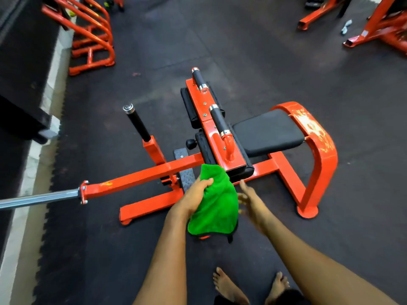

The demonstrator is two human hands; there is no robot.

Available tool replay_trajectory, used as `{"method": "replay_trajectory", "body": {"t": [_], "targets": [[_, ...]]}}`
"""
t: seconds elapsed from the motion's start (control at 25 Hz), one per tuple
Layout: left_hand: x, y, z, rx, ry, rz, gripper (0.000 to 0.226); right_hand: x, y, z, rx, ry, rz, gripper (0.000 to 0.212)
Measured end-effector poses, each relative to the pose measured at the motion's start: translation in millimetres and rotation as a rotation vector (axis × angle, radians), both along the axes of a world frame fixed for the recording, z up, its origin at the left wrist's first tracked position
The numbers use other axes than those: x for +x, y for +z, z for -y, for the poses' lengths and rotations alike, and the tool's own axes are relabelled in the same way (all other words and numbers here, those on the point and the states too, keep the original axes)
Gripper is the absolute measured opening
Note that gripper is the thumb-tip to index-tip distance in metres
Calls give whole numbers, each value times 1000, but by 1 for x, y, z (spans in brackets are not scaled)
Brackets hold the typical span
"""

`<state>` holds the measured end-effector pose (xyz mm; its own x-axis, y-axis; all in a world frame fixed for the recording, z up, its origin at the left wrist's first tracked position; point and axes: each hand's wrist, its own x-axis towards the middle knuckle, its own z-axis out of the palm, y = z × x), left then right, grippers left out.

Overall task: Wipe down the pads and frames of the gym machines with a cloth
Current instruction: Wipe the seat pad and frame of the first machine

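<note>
An orange gym machine (317, 155) stands on the floor in front of me, with a black seat pad (266, 130), black knee pads (189, 106) and black grip handles (218, 119). My left hand (196, 194) grips a green cloth (215, 208), which hangs down over the near end of the machine. My right hand (248, 199) is just right of the cloth with its fingers spread and blurred; it holds nothing.
A chrome bar (39, 198) juts left from the machine's orange arm. Orange racks (92, 40) stand at the far left, with more orange frames (378, 29) at the far right. The floor is dark rubber matting (242, 51). My bare feet (229, 287) are below.
</note>
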<state>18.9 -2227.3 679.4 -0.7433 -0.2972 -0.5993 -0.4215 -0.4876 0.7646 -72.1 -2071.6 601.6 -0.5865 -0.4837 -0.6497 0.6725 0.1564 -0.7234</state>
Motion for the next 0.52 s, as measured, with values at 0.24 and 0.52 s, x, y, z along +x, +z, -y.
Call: {"method": "replay_trajectory", "body": {"t": [0.24, 0.52], "targets": [[-23, 12, 9, -687, -587, 297, 18, 22, 11, -33, -193, -113, 221, 48], [-84, 66, 43, -1311, -284, -159, 14, 15, -11, -28, 167, -581, 13, 29]]}}
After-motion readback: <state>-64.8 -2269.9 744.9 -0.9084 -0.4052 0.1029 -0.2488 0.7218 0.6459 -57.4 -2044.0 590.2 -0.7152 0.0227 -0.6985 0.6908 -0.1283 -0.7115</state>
